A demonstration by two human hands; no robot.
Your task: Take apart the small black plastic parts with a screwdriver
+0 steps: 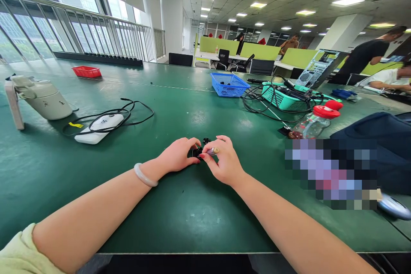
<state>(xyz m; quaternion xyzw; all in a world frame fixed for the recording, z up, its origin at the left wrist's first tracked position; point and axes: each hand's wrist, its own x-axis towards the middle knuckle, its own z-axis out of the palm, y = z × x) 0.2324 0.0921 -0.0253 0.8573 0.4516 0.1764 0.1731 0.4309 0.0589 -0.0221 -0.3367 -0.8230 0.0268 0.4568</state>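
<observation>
My left hand (180,155), with a pale bangle at the wrist, is closed on a small black part (196,153) at the middle of the green table. Its thumb and fingers pinch the part from the left side. My right hand (227,163) grips a slim pen-like tool (213,151) with a gold-coloured end, held at a slant over the part. Fingers hide the tool's working tip, so its exact kind is unclear. Just beyond the fingertips lies another small black piece (206,140).
On the left are a white power bank (102,127) under a black cable, a bottle (45,97) and a red tray (86,72). Rightward stand a blue basket (228,90), a green basket (279,98) with cables, a red-lidded jar (310,124) and a dark bag (382,150). People are farther back.
</observation>
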